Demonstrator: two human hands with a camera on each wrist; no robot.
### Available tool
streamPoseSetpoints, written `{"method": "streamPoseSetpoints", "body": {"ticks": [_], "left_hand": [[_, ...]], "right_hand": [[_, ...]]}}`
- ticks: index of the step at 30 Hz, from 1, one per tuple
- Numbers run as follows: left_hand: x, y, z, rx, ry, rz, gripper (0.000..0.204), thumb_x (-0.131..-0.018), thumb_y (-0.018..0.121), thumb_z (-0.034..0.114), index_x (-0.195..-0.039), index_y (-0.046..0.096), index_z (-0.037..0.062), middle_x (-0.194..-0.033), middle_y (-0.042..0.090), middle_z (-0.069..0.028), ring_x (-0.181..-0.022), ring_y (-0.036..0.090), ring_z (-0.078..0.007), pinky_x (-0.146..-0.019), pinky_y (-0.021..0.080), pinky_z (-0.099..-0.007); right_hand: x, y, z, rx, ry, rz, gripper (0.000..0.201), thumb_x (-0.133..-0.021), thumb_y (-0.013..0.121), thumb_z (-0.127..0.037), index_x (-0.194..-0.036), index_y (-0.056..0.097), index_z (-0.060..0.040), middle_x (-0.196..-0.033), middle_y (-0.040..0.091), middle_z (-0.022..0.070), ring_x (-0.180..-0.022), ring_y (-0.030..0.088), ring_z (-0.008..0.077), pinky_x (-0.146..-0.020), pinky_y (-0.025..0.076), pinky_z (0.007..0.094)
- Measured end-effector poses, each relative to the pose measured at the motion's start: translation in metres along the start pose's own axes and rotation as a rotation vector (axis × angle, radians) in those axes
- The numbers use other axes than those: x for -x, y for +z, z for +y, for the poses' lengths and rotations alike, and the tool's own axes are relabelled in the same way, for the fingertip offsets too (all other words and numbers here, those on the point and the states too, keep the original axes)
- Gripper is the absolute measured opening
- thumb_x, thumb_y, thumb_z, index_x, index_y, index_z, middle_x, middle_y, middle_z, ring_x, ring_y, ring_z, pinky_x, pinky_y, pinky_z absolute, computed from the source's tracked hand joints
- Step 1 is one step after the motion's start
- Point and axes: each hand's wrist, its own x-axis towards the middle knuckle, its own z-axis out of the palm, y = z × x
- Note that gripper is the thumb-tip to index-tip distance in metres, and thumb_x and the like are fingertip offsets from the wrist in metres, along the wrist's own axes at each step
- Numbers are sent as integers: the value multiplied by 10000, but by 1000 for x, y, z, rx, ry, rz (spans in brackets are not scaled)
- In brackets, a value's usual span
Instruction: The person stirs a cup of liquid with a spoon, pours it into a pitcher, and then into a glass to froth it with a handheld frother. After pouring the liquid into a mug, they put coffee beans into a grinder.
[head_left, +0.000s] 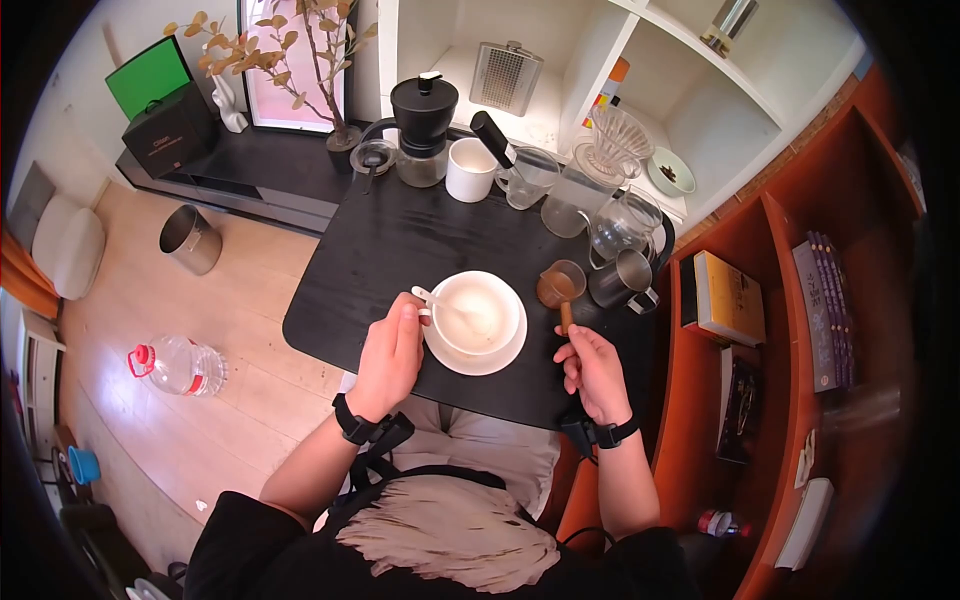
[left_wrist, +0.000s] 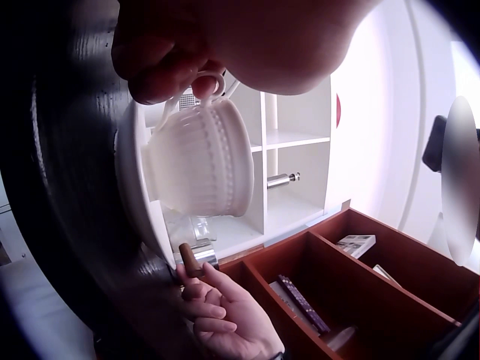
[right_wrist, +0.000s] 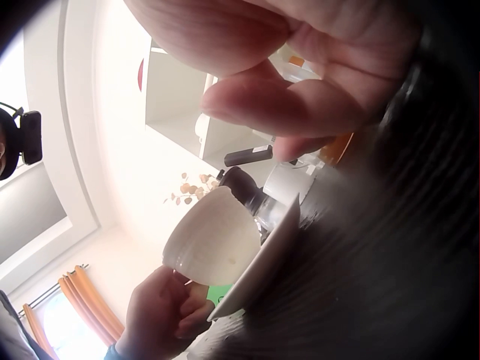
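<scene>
A white cup (head_left: 478,312) with a ribbed side stands on a white saucer (head_left: 480,366) at the near side of the black table. A white spoon (head_left: 436,299) leans inside the cup, its handle over the rim beside the left hand. My left hand (head_left: 392,352) pinches the cup's handle (left_wrist: 182,96) with curled fingers. My right hand (head_left: 594,372) pinches the end of the wooden handle (head_left: 566,318) of a small brownish glass jug (head_left: 560,284), right of the saucer. The right wrist view does not clearly show that handle.
Along the table's (head_left: 380,250) back stand a coffee grinder (head_left: 424,125), a white mug (head_left: 470,170), glass servers and a ribbed glass dripper (head_left: 618,140). A metal pitcher (head_left: 624,280) is right of the jug. A red-brown bookshelf (head_left: 780,300) borders the right. A water bottle (head_left: 185,368) is on the floor.
</scene>
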Motion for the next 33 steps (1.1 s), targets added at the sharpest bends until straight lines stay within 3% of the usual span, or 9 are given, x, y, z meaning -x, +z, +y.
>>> {"method": "streamPoseSetpoints", "body": {"ticks": [1,3,7,10,12,15,25,33], "left_hand": [[-1,3,-1,0,1,-1,344,-1128,385,281,-989,566,23,-585,521,-70,-509,547,-201,-536,427,-350],[-4,11,-2,-270,253,171,225,-1092,463,191,-997,575,20,-652,563,-130,-565,568,-326,-577,458,-400],[-6,8,-2,-368,301,172,117,-1046,528,107,-999,593,22,-731,600,-169,-636,567,-412,-614,473,-427],[-6,9,0,-318,335,206,112,-1030,569,96,-953,599,20,-717,612,-152,-613,593,-355,-595,471,-408],[-2,10,2,-254,160,209,114,-1021,602,105,-954,583,15,-702,617,-138,-589,600,-294,-574,465,-383],[1,13,-10,-161,50,219,130,-1022,614,119,-965,569,10,-680,608,-124,-574,594,-248,-560,459,-360],[4,15,-29,-86,24,179,142,-1035,612,137,-976,568,16,-680,603,-63,-588,540,-125,-565,442,-300],[12,12,-44,175,206,259,144,-1074,508,156,-1051,524,14,-664,495,31,-572,415,-45,-525,328,-233]], "right_hand": [[0,-1,0,0,-4,-1,305,-1090,543,-295,-1164,648,-18,-746,636,-7,-493,459,15,-398,378,185],[-1,-2,0,0,-1,2,305,-1091,542,-294,-1165,648,-18,-748,638,-6,-494,462,14,-399,381,184],[-2,-2,-3,15,0,2,308,-1088,547,-296,-1168,646,-16,-756,645,0,-496,471,15,-404,389,182],[-4,0,-6,35,8,-13,308,-1082,556,-297,-1169,645,-15,-772,653,9,-509,485,23,-417,403,189],[-7,1,-5,41,10,-23,303,-1079,561,-295,-1159,644,-15,-785,657,14,-522,495,28,-428,412,192],[-7,3,-5,25,15,-34,290,-1076,566,-288,-1137,642,-15,-809,664,22,-546,512,35,-448,428,195],[34,-20,-13,-128,-29,-82,240,-1090,537,-242,-1077,622,-18,-820,671,45,-561,529,35,-473,447,192],[59,-25,-29,-242,-168,-3,203,-1085,535,-204,-1060,617,-20,-782,665,43,-549,517,23,-444,422,186]]}}
